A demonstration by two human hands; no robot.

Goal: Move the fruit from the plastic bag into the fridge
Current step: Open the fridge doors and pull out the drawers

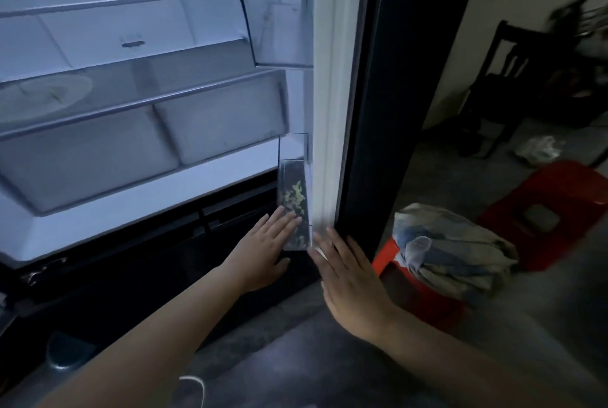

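Observation:
The fridge stands open in front of me, lit inside, with glass shelves and two crisper drawers below. Its right door is seen edge-on. A clear door bin at the door's bottom holds something yellow-green. My left hand lies flat with straight fingers against that bin's lower part. My right hand presses flat on the door's lower edge, fingers spread. Neither hand holds anything. No fruit is plainly visible; a white plastic bag lies on the floor at the far right.
Two red plastic stools stand to the right of the door; the nearer one carries a heap of grey-blue cloth. A dark wooden chair stands by the wall behind. The fridge's dark lower drawer front sits under the lit compartment.

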